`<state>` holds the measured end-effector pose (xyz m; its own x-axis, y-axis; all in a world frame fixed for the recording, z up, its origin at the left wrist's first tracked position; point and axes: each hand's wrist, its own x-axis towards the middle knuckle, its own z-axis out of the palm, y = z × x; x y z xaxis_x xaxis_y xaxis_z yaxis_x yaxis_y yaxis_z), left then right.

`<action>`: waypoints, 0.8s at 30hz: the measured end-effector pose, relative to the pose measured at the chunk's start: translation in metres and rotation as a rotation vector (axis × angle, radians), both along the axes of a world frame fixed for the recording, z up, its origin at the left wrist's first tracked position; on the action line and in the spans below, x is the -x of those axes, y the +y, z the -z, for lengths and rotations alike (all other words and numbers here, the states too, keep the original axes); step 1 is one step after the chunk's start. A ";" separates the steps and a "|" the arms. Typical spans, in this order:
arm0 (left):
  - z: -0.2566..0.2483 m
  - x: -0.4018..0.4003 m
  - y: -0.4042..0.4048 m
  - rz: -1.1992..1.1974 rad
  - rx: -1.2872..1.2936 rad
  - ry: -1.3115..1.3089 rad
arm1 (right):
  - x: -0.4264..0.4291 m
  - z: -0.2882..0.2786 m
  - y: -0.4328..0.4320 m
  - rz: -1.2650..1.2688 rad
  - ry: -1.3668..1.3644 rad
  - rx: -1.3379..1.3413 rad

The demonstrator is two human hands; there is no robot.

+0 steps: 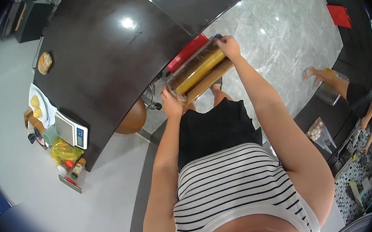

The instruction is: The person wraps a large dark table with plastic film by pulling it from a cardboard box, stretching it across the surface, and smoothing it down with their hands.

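Observation:
My left hand (pixel 172 104) grips the near-left end of a long, narrow dispenser box (pixel 195 85) with clear sides. Inside lies a shiny golden-yellow roll (pixel 203 70), which looks like cling film. At the opposite end, my right hand (pixel 229 47) holds the box beside a small blue part (pixel 217 35). The box is tilted in front of my body, just off the edge of a dark countertop (pixel 110 66). Behind it, a red object (pixel 187 52) is partly hidden by the box and counter.
On the left stand a digital kitchen scale (pixel 72 129), a bread roll (pixel 45 63), a plate (pixel 43 113) and a spice bottle (pixel 78 168). A brown rounded object (pixel 133 117) is under the counter edge. Another person's leg (pixel 331 76) and a bag of mushrooms (pixel 318 133) are at right.

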<state>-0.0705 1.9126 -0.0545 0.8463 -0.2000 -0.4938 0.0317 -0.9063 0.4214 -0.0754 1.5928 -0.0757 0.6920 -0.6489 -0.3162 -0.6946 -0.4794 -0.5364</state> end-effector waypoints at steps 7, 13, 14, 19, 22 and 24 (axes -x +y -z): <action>0.020 -0.006 -0.010 0.196 -0.046 -0.220 | -0.017 0.007 0.005 0.177 0.134 0.133; 0.044 -0.036 -0.024 -0.127 -0.147 0.140 | 0.006 0.030 0.010 0.055 -0.059 0.412; 0.048 -0.036 -0.017 -0.102 -0.081 0.121 | 0.005 0.026 0.012 0.036 -0.051 0.235; 0.044 -0.027 0.000 -0.006 0.075 0.094 | 0.015 0.017 0.013 -0.007 0.037 0.043; 0.033 -0.024 0.003 0.103 0.159 0.022 | 0.031 0.015 0.012 -0.086 -0.176 0.283; 0.026 -0.023 0.008 0.070 0.214 0.042 | 0.036 0.001 0.020 -0.017 -0.148 0.179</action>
<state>-0.0476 1.9204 -0.0802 0.8062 -0.3611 -0.4686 -0.0062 -0.7972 0.6037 -0.1110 1.6123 -0.0769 0.7332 -0.6737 -0.0918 -0.6062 -0.5866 -0.5370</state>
